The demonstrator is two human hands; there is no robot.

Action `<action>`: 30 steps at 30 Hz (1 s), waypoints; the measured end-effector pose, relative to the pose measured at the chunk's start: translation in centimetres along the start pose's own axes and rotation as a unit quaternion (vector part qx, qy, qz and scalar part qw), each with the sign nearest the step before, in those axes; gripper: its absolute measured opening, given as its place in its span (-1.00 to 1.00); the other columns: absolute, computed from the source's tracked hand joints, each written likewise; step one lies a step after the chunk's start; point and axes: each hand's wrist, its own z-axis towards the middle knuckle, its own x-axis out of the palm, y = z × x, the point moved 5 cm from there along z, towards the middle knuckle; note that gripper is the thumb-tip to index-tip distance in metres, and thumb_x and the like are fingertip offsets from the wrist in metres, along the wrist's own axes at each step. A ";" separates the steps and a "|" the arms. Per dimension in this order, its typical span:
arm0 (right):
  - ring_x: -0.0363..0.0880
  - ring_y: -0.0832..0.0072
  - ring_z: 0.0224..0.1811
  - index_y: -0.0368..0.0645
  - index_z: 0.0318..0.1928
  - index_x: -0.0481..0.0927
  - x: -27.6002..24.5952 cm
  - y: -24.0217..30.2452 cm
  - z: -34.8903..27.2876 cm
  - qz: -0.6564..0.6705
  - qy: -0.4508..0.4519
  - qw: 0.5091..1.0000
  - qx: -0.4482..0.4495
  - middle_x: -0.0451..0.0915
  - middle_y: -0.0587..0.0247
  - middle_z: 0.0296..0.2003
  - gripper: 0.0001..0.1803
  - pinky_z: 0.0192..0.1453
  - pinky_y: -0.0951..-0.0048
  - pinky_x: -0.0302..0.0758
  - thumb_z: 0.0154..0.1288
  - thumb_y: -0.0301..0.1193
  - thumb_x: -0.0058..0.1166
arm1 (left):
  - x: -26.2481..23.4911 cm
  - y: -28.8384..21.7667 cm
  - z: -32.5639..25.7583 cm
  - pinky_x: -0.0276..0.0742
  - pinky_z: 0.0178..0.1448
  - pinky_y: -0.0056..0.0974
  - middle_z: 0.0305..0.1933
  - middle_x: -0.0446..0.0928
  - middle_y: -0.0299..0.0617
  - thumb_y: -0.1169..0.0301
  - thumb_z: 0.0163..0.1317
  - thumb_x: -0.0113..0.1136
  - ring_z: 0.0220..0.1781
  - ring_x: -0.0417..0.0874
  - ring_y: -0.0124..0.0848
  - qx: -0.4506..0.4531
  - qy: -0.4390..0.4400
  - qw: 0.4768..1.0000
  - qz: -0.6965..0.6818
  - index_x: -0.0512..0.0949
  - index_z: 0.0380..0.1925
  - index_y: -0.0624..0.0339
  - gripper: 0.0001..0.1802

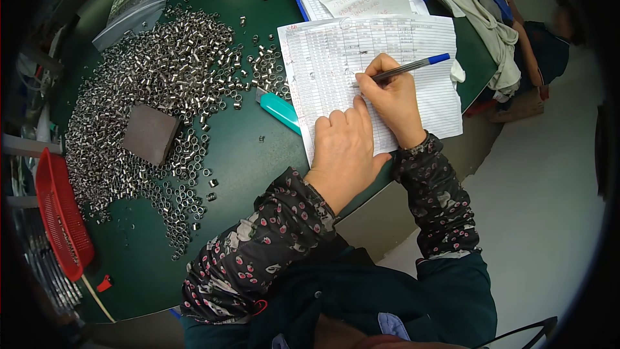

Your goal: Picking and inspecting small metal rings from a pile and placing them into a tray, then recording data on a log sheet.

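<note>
My right hand (pixel 394 98) is closed around a pen (pixel 411 67) with a dark barrel and a blue end cap. The pen's writing end rests near the middle of a printed table sheet (pixel 429 100), which carries handwritten marks. On the lower left part of that sheet lies my left hand (pixel 344 148), holding nothing. Its index finger reaches toward the right hand, the thumb is spread aside and the other fingers are bent. Left of the sheet sits a green utility knife (pixel 281 112), its near end partly under the paper.
Many small metal rings (pixel 155 58) are heaped across the green table (pixel 232 148). Among them sits a brown block (pixel 151 134). A red basket (pixel 61 210) stands at the left edge, a clipboard (pixel 316 3) at the back. Another person (pixel 542 52) is at the far right.
</note>
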 end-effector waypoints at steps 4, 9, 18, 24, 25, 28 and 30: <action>0.21 0.75 -0.61 -0.27 -0.55 0.39 -0.2 0.0 -0.1 0.019 -0.023 1.000 -0.009 0.37 0.42 -0.68 -0.86 -0.55 0.67 0.17 0.00 -0.50 0.07 | 0.0 0.0 -0.1 0.22 -0.30 -0.28 -0.44 0.37 -0.23 -0.13 -0.17 0.19 -0.37 0.40 -0.37 0.001 -0.015 1.000 0.001 0.31 0.01 0.47 -0.08; 0.20 0.76 -0.61 -0.27 -0.55 0.39 -0.3 0.0 -0.1 0.023 -0.030 0.999 -0.006 0.36 0.43 -0.68 -0.86 -0.55 0.68 0.17 0.01 -0.51 0.06 | -0.1 0.0 -0.1 0.22 -0.30 -0.28 -0.43 0.38 -0.23 -0.13 -0.16 0.18 -0.37 0.40 -0.37 0.004 -0.012 1.000 0.001 0.31 0.02 0.47 -0.09; 0.19 0.76 -0.61 -0.27 -0.55 0.39 -0.2 0.0 -0.1 0.016 -0.025 1.000 -0.012 0.36 0.43 -0.68 -0.87 -0.56 0.68 0.15 0.00 -0.51 0.06 | 0.1 0.0 0.0 0.21 -0.30 -0.28 -0.44 0.36 -0.23 -0.14 -0.17 0.18 -0.38 0.39 -0.38 -0.001 -0.015 1.000 0.000 0.31 0.01 0.47 -0.08; 0.20 0.75 -0.62 -0.27 -0.55 0.40 -0.2 -0.1 -0.1 0.017 -0.024 1.000 -0.007 0.37 0.42 -0.68 -0.87 -0.56 0.67 0.16 -0.01 -0.50 0.06 | 0.0 0.0 0.0 0.20 -0.30 -0.28 -0.44 0.37 -0.23 -0.13 -0.17 0.18 -0.38 0.39 -0.38 0.002 -0.012 1.000 0.003 0.31 0.01 0.47 -0.09; 0.20 0.75 -0.62 -0.27 -0.55 0.40 -0.2 -0.1 -0.1 0.011 -0.023 1.000 -0.010 0.37 0.42 -0.68 -0.87 -0.56 0.67 0.16 -0.01 -0.50 0.06 | 0.0 0.1 0.0 0.20 -0.30 -0.28 -0.44 0.37 -0.23 -0.13 -0.17 0.18 -0.38 0.39 -0.38 0.002 -0.012 1.000 0.003 0.31 0.01 0.47 -0.09; 0.20 0.75 -0.62 -0.27 -0.55 0.40 -0.1 0.0 -0.1 0.002 -0.020 1.000 -0.013 0.37 0.41 -0.68 -0.87 -0.57 0.66 0.16 -0.01 -0.50 0.06 | 0.1 0.1 0.0 0.19 -0.30 -0.28 -0.44 0.37 -0.24 -0.13 -0.17 0.19 -0.38 0.39 -0.39 0.002 -0.013 1.000 0.001 0.31 0.01 0.47 -0.09; 0.20 0.75 -0.62 -0.27 -0.55 0.40 -0.1 0.1 -0.1 0.002 -0.018 1.000 -0.014 0.37 0.41 -0.69 -0.87 -0.57 0.66 0.17 -0.01 -0.50 0.06 | 0.0 0.1 -0.1 0.19 -0.29 -0.28 -0.44 0.37 -0.23 -0.13 -0.16 0.18 -0.38 0.39 -0.38 0.000 -0.005 1.000 0.005 0.31 0.01 0.47 -0.09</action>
